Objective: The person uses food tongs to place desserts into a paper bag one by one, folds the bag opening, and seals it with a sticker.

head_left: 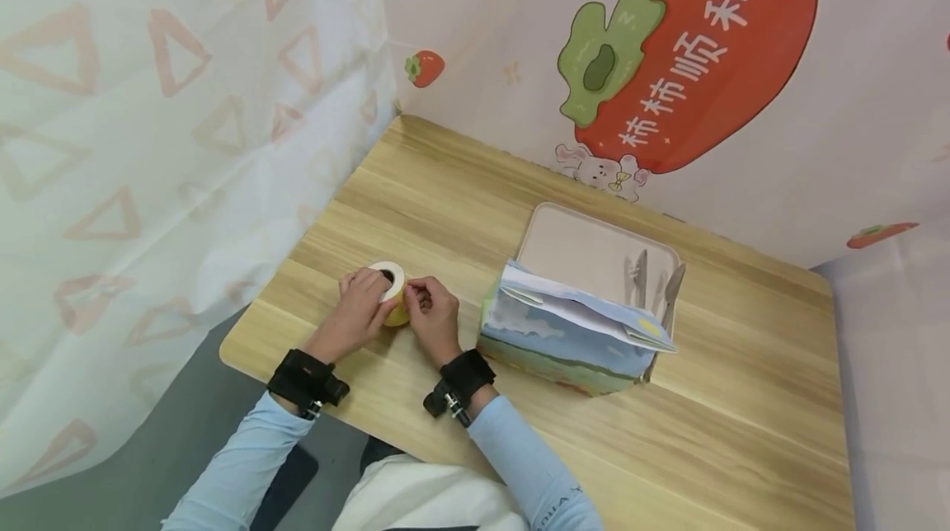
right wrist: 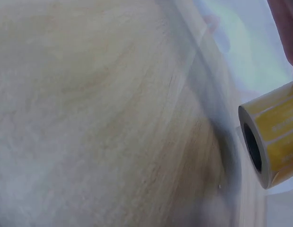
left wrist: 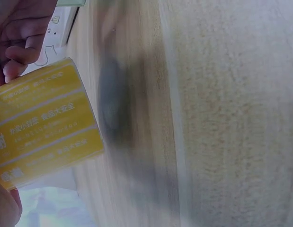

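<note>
A roll of yellow sticker labels (head_left: 397,314) with a white core end is held just above the table near its left front edge. My left hand (head_left: 355,308) grips it, fingers over the top end and thumb along the side. In the left wrist view, white print runs in bands across the yellow label roll (left wrist: 47,123). My right hand (head_left: 434,318) has its fingers curled, with thumb and index fingertips pinching at the roll's right side. The roll's hollow core shows in the right wrist view, at the end of the label roll (right wrist: 279,137).
Right of my hands stands a paper bag (head_left: 564,341) printed with sky and grass, its top folds spread. Behind it lies a beige tray (head_left: 579,242) with a knife (head_left: 641,279) and another utensil (head_left: 674,288). Printed curtains (head_left: 482,102) border the wooden table (head_left: 445,176).
</note>
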Demonstrator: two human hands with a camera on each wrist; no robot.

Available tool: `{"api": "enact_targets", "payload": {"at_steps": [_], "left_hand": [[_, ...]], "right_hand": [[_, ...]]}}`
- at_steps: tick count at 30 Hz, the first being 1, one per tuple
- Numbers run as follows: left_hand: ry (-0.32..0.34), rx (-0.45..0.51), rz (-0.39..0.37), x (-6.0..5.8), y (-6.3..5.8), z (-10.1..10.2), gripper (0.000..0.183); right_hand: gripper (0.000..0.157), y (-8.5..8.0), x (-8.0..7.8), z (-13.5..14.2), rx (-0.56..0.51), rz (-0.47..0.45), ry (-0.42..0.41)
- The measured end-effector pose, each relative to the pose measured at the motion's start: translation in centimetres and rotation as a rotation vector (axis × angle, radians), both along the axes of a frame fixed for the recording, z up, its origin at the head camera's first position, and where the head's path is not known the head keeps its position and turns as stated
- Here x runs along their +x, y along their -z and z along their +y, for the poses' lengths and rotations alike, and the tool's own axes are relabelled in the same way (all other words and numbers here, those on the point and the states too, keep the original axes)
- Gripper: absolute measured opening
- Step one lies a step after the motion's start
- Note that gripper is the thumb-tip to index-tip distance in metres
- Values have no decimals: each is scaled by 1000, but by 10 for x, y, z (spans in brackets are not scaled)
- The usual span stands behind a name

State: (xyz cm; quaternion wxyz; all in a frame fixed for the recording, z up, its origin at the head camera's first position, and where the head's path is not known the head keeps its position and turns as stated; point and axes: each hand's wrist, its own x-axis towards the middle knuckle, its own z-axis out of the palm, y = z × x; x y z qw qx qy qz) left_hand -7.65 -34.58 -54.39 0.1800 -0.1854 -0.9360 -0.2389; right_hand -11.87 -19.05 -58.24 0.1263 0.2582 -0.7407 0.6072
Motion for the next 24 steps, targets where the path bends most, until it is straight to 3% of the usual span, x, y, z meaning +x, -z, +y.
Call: {"api": "enact_targets", "payload": {"at_steps": [10, 24], "left_hand": [[4, 2, 55, -4, -2, 0, 48], [-4, -6, 65, -2, -9, 5, 44]], "right_hand": [[7, -7, -2, -2, 67, 65, 22], [9, -8, 0, -4, 30, 72, 56]]}}
